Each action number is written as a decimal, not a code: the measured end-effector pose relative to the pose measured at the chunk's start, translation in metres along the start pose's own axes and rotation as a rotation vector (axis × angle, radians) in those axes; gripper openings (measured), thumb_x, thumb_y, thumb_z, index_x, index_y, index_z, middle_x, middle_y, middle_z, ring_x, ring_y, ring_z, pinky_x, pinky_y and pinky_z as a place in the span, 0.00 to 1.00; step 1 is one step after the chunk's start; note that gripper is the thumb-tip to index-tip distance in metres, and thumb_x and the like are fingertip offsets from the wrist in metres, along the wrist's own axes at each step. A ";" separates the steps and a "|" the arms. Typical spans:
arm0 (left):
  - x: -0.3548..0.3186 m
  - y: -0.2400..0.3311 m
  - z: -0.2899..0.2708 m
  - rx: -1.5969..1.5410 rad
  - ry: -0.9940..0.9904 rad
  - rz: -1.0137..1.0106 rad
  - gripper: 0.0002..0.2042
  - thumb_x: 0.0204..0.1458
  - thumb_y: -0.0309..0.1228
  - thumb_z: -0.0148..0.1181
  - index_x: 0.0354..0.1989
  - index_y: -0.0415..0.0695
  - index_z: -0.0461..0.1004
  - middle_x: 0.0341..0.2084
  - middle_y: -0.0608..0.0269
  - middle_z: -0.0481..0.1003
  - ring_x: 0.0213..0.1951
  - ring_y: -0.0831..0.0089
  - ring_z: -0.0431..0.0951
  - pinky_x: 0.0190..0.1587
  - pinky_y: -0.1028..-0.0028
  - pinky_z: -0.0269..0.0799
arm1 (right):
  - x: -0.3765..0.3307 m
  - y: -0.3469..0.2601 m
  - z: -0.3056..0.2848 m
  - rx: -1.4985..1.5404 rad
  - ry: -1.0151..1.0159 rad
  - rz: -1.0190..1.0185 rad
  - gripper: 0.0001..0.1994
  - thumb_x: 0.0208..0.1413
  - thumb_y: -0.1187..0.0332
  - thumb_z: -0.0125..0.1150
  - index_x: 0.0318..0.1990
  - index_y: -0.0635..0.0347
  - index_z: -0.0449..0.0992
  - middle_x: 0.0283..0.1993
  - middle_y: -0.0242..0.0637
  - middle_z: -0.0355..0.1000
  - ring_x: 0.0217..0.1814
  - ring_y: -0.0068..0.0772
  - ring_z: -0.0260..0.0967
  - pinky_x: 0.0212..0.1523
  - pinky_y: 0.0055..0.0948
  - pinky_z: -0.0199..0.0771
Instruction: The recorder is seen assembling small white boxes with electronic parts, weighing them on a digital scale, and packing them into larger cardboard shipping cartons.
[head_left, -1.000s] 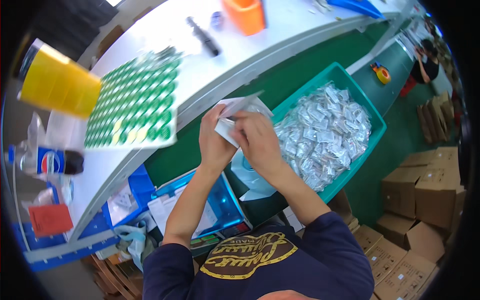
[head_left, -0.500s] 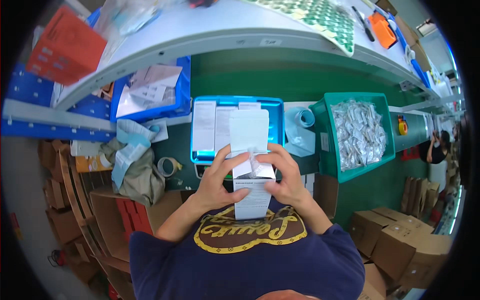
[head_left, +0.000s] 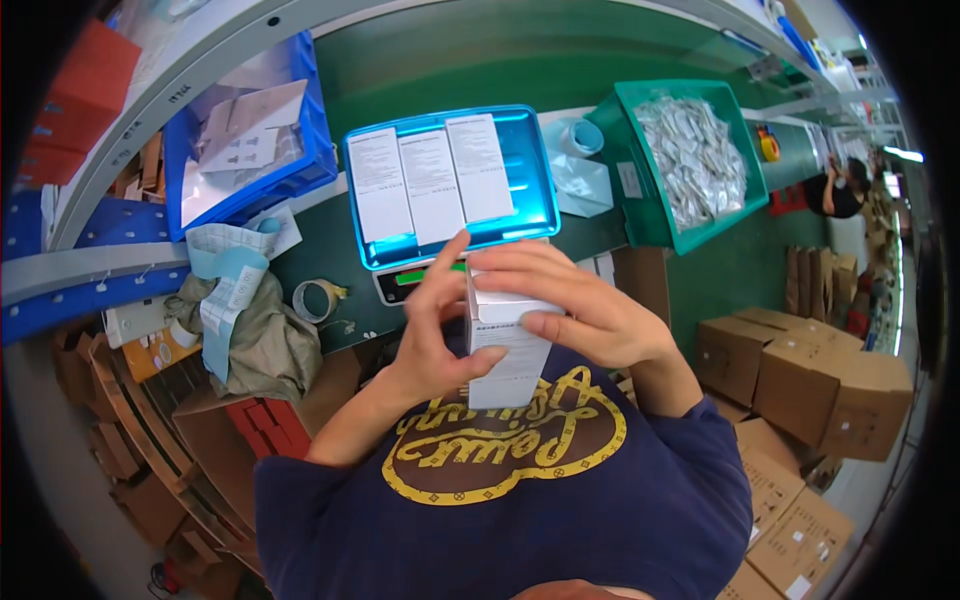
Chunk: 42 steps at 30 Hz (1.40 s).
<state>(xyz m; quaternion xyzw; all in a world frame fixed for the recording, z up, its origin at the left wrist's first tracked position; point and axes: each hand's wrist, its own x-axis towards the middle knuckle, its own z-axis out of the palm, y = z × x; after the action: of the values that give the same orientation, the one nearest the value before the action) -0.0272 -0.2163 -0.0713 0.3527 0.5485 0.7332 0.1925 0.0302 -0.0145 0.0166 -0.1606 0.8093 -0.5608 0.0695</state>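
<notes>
1. Wht box (head_left: 505,385) is held upright in front of chest, printed face turned to camera; its top is seen folded down. 0.5 s prior, flap was raised & clear plastic was seen in the opening; plastic is now out of sight.
2. R hand (head_left: 590,305): fingers are laid tog. across box top, thumb is pressed on upper front face; top edge is thus pinched betw. them. Prior, R fingertips were set at the open mouth.
3. L hand (head_left: 430,340): thumb is rested on front face near L edge; index is stretched up, well apart from thumb. Other fingers partly hidden; firmness of grip can't be told. Prior, L fingers were bent in at the mouth.
4. Blue tray (head_left: 532,180) is seen just beyond hands, set on scale (head_left: 392,290) w/ lit green display (head_left: 415,277). Three flat wht boxes (head_left: 431,185) are laid side by side in it; prior, these were partly covered by raised flap.
5. View is shifted: tray & bins are now seen higher in frame.
6. To R: teal bin (head_left: 655,215) is filled w/ clear packets (head_left: 695,155); pale blue roll (head_left: 583,138) is placed betw. bin & tray.
7. To L: blue bin (head_left: 318,160) w/ papers (head_left: 245,130); tape roll (head_left: 333,295) is left near lt-blue strip (head_left: 230,290), draped on olive cloth (head_left: 275,345).
</notes>
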 end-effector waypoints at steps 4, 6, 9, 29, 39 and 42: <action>-0.001 -0.005 0.009 0.033 -0.026 0.024 0.42 0.45 0.32 0.71 0.68 0.44 0.52 0.69 0.47 0.52 0.56 0.57 0.73 0.51 0.63 0.76 | -0.008 -0.002 -0.004 0.061 0.061 0.100 0.21 0.61 0.69 0.50 0.62 0.61 0.69 0.67 0.48 0.62 0.70 0.50 0.56 0.68 0.45 0.53; 0.005 -0.003 0.010 0.047 -0.045 -0.001 0.43 0.46 0.32 0.71 0.68 0.44 0.50 0.69 0.46 0.52 0.57 0.57 0.72 0.52 0.63 0.75 | -0.005 0.000 -0.006 -0.062 0.080 0.038 0.21 0.61 0.68 0.51 0.62 0.60 0.69 0.66 0.48 0.63 0.69 0.50 0.56 0.68 0.45 0.53; 0.010 -0.005 0.007 0.076 -0.085 -0.061 0.44 0.47 0.31 0.69 0.70 0.46 0.47 0.68 0.46 0.52 0.59 0.56 0.70 0.53 0.63 0.74 | -0.012 0.013 -0.015 -0.114 0.052 -0.016 0.20 0.62 0.68 0.52 0.61 0.59 0.69 0.65 0.47 0.64 0.69 0.47 0.58 0.68 0.44 0.54; 0.085 -0.132 -0.032 1.498 -0.188 -0.112 0.26 0.58 0.35 0.55 0.66 0.46 0.61 0.70 0.45 0.50 0.71 0.46 0.48 0.70 0.46 0.37 | 0.063 0.270 -0.060 0.317 1.176 0.161 0.10 0.62 0.67 0.54 0.44 0.62 0.75 0.48 0.40 0.75 0.47 0.32 0.73 0.49 0.26 0.70; 0.104 -0.084 0.050 1.093 0.123 -0.032 0.17 0.55 0.24 0.55 0.54 0.37 0.68 0.61 0.43 0.62 0.64 0.48 0.60 0.66 0.57 0.52 | -0.044 0.336 -0.143 -1.062 0.589 0.573 0.08 0.46 0.73 0.58 0.36 0.56 0.75 0.44 0.35 0.69 0.42 0.35 0.71 0.39 0.35 0.77; 0.114 -0.084 0.070 1.043 0.079 0.021 0.14 0.55 0.23 0.54 0.50 0.38 0.70 0.59 0.44 0.64 0.62 0.49 0.63 0.65 0.57 0.54 | -0.044 0.358 -0.139 -1.167 0.462 0.521 0.05 0.48 0.71 0.57 0.34 0.56 0.75 0.47 0.33 0.69 0.40 0.37 0.71 0.35 0.33 0.77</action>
<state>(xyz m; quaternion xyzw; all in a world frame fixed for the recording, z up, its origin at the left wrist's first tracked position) -0.0622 -0.0658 -0.1046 0.3793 0.8441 0.3772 -0.0370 -0.0341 0.2378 -0.2687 0.1525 0.9856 -0.0171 -0.0703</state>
